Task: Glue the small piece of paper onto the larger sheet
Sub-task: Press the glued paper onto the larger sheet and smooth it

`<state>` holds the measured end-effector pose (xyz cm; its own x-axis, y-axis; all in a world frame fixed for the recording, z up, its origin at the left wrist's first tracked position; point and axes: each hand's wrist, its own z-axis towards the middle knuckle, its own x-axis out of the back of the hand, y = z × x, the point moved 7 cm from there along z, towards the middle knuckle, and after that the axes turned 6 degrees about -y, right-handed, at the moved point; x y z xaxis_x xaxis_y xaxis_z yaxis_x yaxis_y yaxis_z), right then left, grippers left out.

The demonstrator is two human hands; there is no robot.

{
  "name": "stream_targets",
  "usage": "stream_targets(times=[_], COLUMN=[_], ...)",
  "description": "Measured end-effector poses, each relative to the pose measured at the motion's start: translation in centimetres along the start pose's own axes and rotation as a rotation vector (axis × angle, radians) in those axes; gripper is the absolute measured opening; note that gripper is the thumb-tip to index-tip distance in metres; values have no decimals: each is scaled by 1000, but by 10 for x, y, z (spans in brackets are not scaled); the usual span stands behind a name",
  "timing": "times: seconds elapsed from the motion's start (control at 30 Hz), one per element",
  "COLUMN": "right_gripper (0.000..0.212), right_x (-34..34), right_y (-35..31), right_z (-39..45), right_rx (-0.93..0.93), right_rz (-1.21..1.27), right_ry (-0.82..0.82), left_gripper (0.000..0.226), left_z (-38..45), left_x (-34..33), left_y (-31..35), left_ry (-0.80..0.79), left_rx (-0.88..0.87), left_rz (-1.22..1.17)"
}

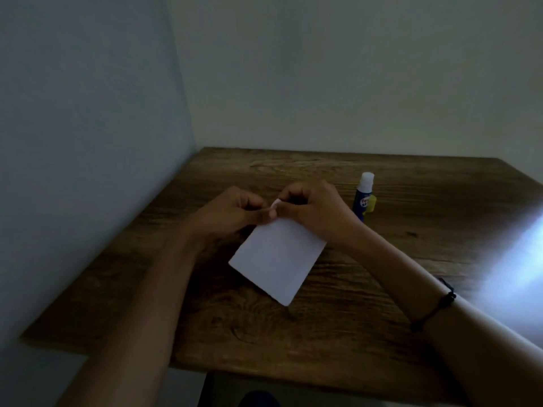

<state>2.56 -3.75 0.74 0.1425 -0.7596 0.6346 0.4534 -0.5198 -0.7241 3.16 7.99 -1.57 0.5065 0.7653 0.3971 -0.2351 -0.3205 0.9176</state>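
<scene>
A white larger sheet point(277, 261) lies tilted on the wooden table point(382, 289). Its far end is covered by my hands. My left hand point(232, 211) and my right hand point(313, 205) meet just above that end, and both pinch a small white piece of paper point(275, 204), curled, with only a sliver showing between the fingertips. A glue stick point(363, 196) with a blue label stands upright and uncapped to the right of my right hand. Its yellow cap point(371, 204) lies beside it.
The table sits in a corner, with a wall on the left point(88, 142) and one behind point(352, 83). A bright patch of light point(517, 257) falls on the right side of the table. A dark bracelet point(435, 306) is on my right wrist.
</scene>
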Motion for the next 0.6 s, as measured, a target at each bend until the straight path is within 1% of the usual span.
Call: stream_targets(times=[0.1, 0.17, 0.23, 0.33, 0.37, 0.4, 0.47, 0.53, 0.6], right_gripper=[9, 9, 12, 14, 14, 14, 14, 13, 12], right_x=[7, 8, 8, 11, 12, 13, 11, 3, -7], right_y=[0, 0, 1, 5, 6, 7, 6, 2, -3], right_z=[1, 2, 3, 3, 3, 3, 1, -2, -6], right_rx=[-12, -35, -53, -91, -101, -110, -112, -85, -45], right_rz=[30, 56, 40, 33, 45, 52, 30, -39, -152], right_ry=[44, 60, 61, 64, 70, 70, 22, -114, -252], left_gripper=[21, 14, 15, 18, 19, 21, 19, 12, 7], left_z=[0, -1, -2, -7, -8, -8, -4, -1, 0], left_x=[4, 8, 16, 32, 35, 35, 27, 21, 12], left_y=[4, 7, 6, 0, -3, -6, -10, -9, -6], left_ry=[68, 125, 223, 423, 441, 414, 266, 122, 15], left_rx=[-34, -48, -42, 7, 27, 42, 59, 39, 23], left_rz=[14, 12, -11, -91, -125, -178, -226, -101, 42])
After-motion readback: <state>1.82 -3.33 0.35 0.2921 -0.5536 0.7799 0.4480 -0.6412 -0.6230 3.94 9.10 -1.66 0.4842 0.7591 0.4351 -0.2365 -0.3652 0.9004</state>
